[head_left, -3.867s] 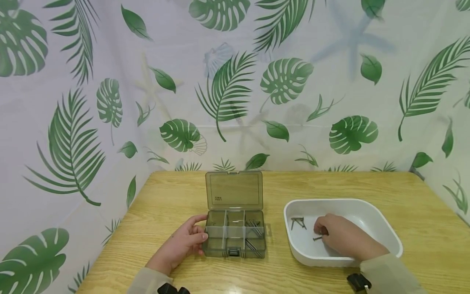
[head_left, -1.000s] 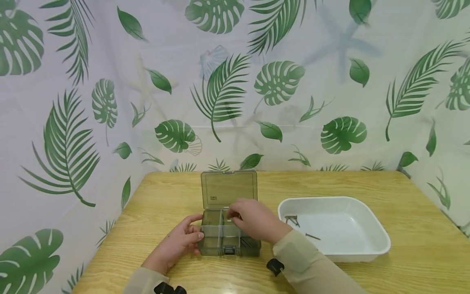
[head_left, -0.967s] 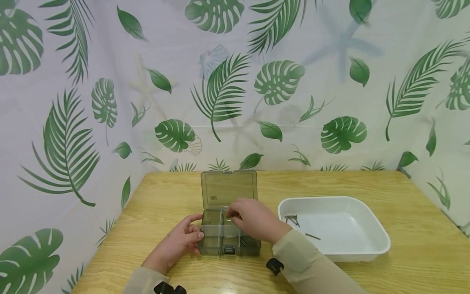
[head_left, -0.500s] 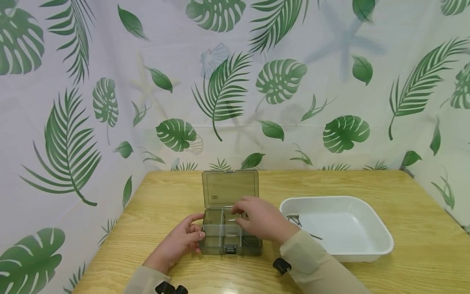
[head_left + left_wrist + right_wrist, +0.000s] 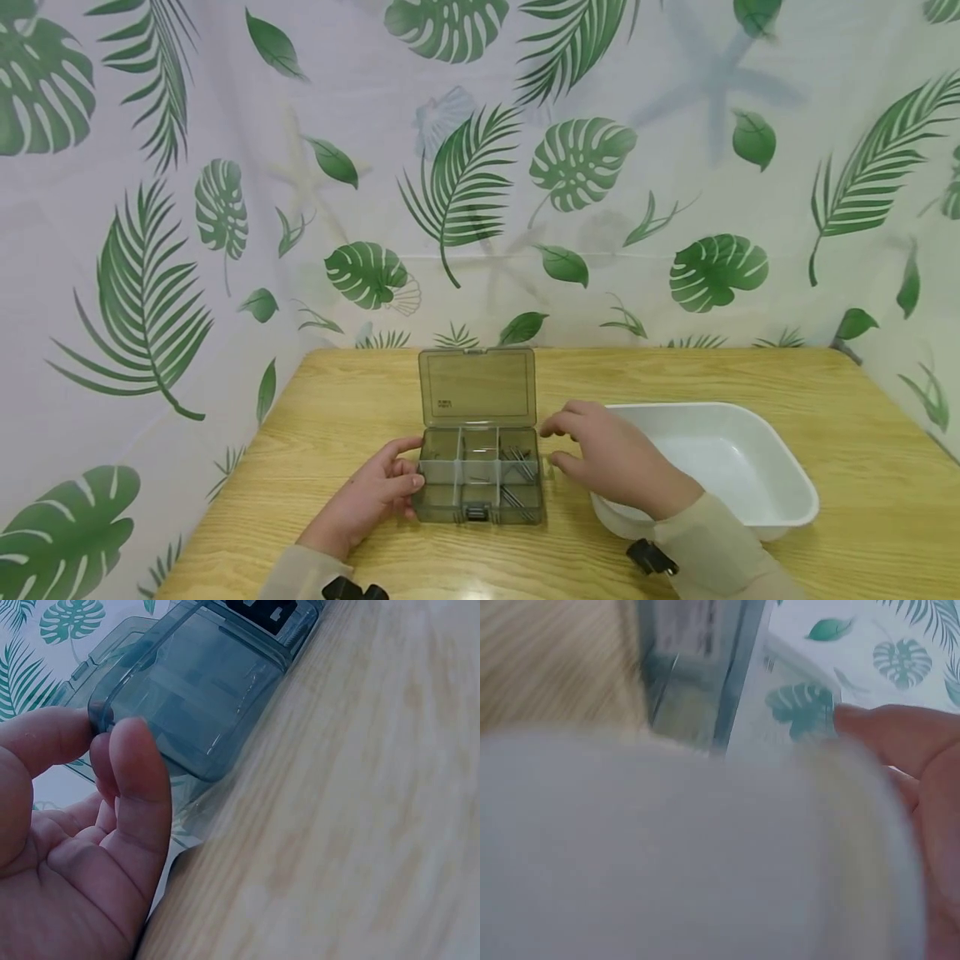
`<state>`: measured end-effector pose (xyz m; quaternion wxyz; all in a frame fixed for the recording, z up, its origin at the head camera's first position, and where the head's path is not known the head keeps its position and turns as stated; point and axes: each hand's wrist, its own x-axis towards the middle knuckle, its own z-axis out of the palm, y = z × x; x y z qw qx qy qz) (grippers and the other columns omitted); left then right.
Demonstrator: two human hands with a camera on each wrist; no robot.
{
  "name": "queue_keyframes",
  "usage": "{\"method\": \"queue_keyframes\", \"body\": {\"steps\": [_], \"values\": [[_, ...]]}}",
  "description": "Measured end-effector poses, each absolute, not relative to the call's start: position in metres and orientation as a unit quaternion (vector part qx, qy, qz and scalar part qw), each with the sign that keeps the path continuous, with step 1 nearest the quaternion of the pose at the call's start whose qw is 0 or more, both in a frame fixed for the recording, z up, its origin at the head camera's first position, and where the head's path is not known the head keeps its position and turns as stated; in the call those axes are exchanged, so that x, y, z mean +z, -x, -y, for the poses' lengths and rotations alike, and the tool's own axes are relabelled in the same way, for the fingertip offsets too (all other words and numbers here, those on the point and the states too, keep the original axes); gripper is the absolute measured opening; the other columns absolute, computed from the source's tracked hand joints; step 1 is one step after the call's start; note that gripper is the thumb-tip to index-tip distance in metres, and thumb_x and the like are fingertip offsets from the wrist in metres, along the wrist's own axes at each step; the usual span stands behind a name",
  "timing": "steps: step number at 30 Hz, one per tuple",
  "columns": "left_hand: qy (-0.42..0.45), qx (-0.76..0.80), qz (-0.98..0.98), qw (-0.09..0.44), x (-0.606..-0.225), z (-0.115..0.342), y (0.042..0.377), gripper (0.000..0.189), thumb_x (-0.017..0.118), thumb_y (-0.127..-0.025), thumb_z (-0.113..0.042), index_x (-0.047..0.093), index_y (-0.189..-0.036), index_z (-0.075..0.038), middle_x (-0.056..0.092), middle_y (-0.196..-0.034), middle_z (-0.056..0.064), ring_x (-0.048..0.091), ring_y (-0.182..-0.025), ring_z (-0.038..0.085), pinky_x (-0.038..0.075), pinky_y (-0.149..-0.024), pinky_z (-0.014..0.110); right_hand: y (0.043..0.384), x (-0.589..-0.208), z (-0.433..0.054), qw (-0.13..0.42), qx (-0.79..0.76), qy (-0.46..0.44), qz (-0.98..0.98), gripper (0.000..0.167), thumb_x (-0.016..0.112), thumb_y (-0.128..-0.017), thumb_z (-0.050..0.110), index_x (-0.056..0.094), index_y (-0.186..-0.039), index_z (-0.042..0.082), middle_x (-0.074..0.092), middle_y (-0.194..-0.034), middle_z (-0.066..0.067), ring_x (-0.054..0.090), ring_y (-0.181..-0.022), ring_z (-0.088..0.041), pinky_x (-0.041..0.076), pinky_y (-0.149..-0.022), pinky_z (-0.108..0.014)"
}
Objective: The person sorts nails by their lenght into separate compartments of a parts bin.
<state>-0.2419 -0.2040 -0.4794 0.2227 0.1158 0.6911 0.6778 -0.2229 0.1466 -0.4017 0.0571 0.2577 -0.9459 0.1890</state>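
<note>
A smoky, see-through plastic compartment box (image 5: pixel 441 500) stands on the table with its lid (image 5: pixel 480 387) raised at the back. My left hand (image 5: pixel 367 500) holds its left side; in the left wrist view the thumb and fingers pinch a corner of the box. Thin metal nails or screws (image 5: pixel 517 500) lie in the two right-hand compartments. My right hand (image 5: pixel 615 458) hovers between the box and the white tray (image 5: pixel 780 450), thumb and fingers apart, with nothing seen between them. It covers the tray's left part, so that area's contents are hidden.
The wooden table (image 5: pixel 360 392) runs back to a leaf-printed cloth (image 5: pixel 480 317), which also hangs at both sides. The white tray's raised rim blocks much of the right wrist view. Black straps (image 5: pixel 651 557) sit on both wrists.
My right hand has left the box's back middle area and moved right to the tray's near left side, fingers spreading. Earlier it was inside the tray. The left hand keeps its hold.
</note>
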Motion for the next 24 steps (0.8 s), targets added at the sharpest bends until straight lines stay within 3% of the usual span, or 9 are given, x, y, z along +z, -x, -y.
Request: {"method": "queue_keyframes", "body": {"steps": [12,24], "values": [[-0.118,0.678,-0.691,0.222,-0.482,0.205,0.244,0.069,0.061,-0.101,-0.009,0.022,-0.158,-0.004,0.052,-0.094,0.005,0.05,-0.068,0.014,0.056,-0.067,0.033,0.215,-0.419,-0.224,0.014,0.205,-0.202,0.957,0.025,0.074,-0.092,0.02,0.071,-0.117,0.018,0.064,-0.112,0.006,0.062,-0.093,-0.015,0.053,-0.078,-0.038],[-0.111,0.677,-0.691,0.225,-0.481,0.205,0.244,0.068,0.061,-0.102,-0.011,0.024,-0.158,-0.007,0.051,-0.096,0.005,0.047,-0.069,0.015,0.055,-0.067,0.035,0.221,-0.432,-0.247,-0.121,0.216,-0.138,0.959,0.018,0.075,-0.087,0.016,0.071,-0.105,0.018,0.061,-0.09,0.007,0.054,-0.083,-0.014,0.049,-0.076,-0.04]]}}
